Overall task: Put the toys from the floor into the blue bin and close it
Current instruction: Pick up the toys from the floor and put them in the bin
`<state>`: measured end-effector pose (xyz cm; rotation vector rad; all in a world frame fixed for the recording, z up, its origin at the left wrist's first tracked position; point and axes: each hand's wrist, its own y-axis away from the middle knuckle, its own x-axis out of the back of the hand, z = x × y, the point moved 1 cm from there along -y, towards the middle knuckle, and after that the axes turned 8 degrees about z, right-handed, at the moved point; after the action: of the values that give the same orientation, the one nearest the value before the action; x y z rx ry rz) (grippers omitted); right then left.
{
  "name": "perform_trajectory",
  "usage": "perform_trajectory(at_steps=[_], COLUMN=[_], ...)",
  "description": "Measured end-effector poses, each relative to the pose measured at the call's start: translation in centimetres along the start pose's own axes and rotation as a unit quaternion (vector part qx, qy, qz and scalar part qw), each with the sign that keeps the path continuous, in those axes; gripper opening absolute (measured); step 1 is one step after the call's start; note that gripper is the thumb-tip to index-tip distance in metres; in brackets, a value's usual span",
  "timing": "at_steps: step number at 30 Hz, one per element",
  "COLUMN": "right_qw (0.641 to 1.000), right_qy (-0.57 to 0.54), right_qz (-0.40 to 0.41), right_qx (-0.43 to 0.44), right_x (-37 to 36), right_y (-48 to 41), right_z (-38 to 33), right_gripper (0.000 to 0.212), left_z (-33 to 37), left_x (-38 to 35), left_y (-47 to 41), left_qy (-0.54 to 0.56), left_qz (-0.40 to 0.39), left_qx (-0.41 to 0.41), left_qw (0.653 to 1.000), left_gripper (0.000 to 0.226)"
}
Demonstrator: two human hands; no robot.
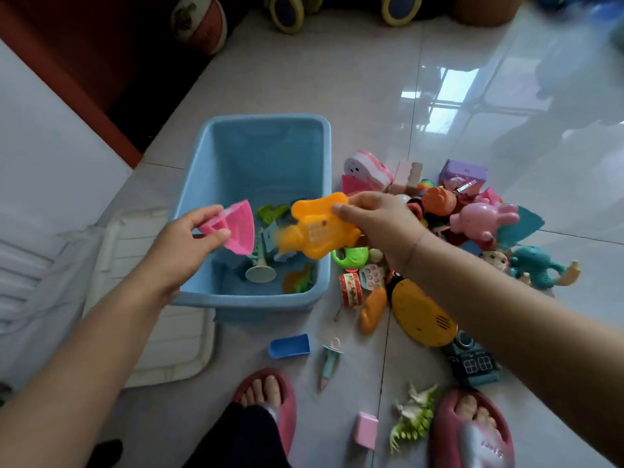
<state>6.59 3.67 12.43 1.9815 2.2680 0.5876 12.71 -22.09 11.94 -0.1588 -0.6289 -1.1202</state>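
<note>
Colours of bin [326,197] and toys.
Bin light blue; sand scoop [240,228] pink; mould [320,228] orange with a pale grid pattern; rabbit [483,219] pink; elephant [537,266] teal; dinosaur [413,420] green and cream; small shovel [289,346] blue; slippers [472,434] dusty red.

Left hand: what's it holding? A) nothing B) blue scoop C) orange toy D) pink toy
D: the left hand grips a pink toy above the blue bin; the orange toy is pinched in the right hand, and the blue scoop lies on the floor.
</note>
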Motion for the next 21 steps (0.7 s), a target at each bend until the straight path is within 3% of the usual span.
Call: perform_trajectory(at_steps=[4, 8, 12, 15, 18, 21], right_qw=[0.991, 0.996, 0.996, 0.988, 0.979, 0.941], right_qy=[0.123, 0.073, 0.051, 0.112, 0.187, 0.334], right_qz=[-0.029, -0.036, 0.065, 0.1, 0.058, -0.059], right_qx=[0.039, 0.038, 0.015, -0.031, -0.065, -0.007], right_x=[-4.6, -3.8, 1.7, 4.9, 5.4, 4.0], right_y=[-0.4, -0.4, -1.8, -1.8, -0.8, 0.1], right_z=[0.8, 1.4, 4.4, 9.1, 13.9, 17.3], right_gripper=[0.026, 0.02, 0.015, 0.012, 0.022, 0.057], left_z=[-3.3, -2.5, 1.5, 3.4, 2.3, -3.0], left_x=[0.1, -0.6, -3.3, -7.2, -12.0, -16.3], left_y=[-1.7, -1.2, 2.3, 6.5, 9.4, 9.5], left_qy=[-0.091, -0.121, 0.003, 0.061, 0.032, -0.099], left_qz=[-0.056, -0.047, -0.035, -0.073, -0.179, -0.261], left_qx=[0.029, -0.008, -0.128, -0.199, -0.253, -0.247], left_qw=[0.994, 0.991, 0.991, 0.975, 0.95, 0.928], left_gripper=[0.046, 0.043, 0.025, 0.02, 0.02, 0.031])
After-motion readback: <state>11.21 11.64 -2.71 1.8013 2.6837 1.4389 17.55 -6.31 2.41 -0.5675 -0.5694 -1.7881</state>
